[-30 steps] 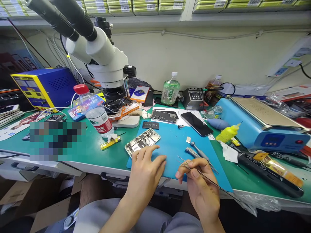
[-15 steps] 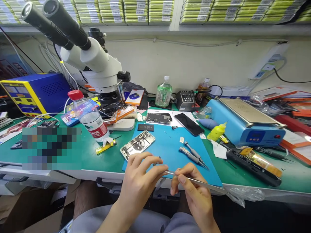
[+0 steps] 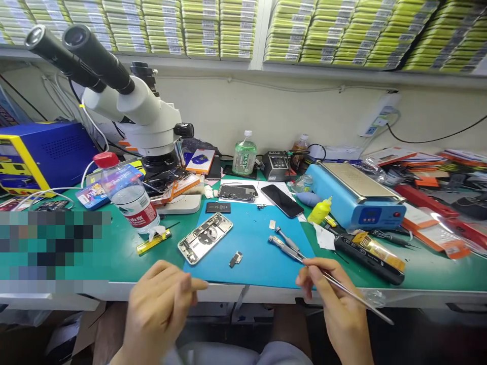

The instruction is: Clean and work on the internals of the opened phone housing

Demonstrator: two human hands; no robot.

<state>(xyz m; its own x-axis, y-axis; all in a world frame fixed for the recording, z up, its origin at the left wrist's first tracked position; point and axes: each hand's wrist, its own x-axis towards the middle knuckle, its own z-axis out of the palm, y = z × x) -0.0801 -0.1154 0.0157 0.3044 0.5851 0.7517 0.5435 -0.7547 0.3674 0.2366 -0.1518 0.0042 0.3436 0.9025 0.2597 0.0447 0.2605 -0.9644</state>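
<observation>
My right hand (image 3: 335,299) grips metal tweezers (image 3: 348,291) at the front edge of the blue mat (image 3: 262,253), the tips near two screwdrivers (image 3: 283,243). My left hand (image 3: 160,304) hovers below the table edge, fingers loosely curled, holding nothing I can see. An opened phone chassis (image 3: 205,237) lies on the mat's left side. A small dark part (image 3: 236,259) lies loose on the mat between the hands.
A microscope (image 3: 129,109) stands at the back left beside a water bottle (image 3: 127,195). A blue heating plate machine (image 3: 353,197), a yellow squeeze bottle (image 3: 318,211), a black phone (image 3: 281,199) and a black tool (image 3: 369,252) lie to the right. Yellow-green boxes fill the shelf (image 3: 243,30).
Both hands have drawn back toward me and apart. The left hand has left the mat. The small dark part now lies on the mat. The view has tilted up.
</observation>
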